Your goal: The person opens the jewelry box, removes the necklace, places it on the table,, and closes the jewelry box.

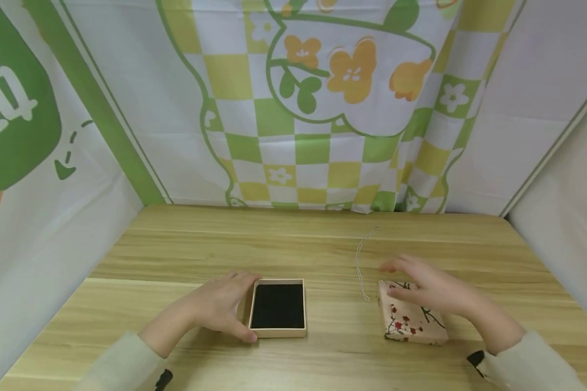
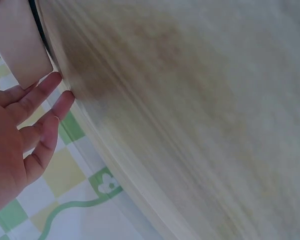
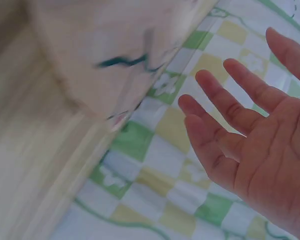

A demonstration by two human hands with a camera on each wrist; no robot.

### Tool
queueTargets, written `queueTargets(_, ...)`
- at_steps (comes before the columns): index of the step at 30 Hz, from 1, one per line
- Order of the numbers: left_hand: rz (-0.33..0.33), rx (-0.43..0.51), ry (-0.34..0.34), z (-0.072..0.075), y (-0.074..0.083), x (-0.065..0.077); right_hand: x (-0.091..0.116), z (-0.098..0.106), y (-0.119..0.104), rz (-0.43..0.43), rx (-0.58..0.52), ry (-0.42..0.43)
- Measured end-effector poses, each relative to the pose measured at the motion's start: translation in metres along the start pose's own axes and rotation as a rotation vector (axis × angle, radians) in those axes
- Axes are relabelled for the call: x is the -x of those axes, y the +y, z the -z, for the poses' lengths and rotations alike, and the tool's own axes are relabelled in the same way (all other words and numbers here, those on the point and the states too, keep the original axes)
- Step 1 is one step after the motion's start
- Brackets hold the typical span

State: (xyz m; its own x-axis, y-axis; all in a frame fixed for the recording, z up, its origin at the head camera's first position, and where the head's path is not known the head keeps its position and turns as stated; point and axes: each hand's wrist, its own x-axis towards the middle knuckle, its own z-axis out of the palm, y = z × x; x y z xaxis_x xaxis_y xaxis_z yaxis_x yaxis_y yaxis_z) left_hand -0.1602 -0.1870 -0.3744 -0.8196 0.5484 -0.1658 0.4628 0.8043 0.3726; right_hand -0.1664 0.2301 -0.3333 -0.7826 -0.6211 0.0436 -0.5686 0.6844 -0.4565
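Note:
In the head view, a shallow box base with a black pad inside lies on the table, its top uncovered. My left hand holds it at the left side, thumb at the near corner and fingertips at the far one. The left wrist view shows that hand against the box's pale side. To the right lies a beige box lid printed with red blossoms and dark branches. My right hand hovers over it; in the right wrist view its spread fingers are apart from the lid.
A thin silver chain lies stretched out on the wooden table, between the box and the lid and farther back. A checked, flowered curtain hangs at the table's back edge. White cloth walls stand at both sides.

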Motion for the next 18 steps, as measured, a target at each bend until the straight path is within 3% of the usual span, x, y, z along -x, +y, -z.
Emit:
queueTargets(10,-0.017,0.034,0.032,0.0,-0.003,0.0,0.031,-0.012,0.031,-0.175,0.013,-0.096)
queueTargets(18,-0.015,0.08,0.028,0.003,-0.003,-0.001,0.039,-0.021,0.038,-0.189,0.017,-0.145)
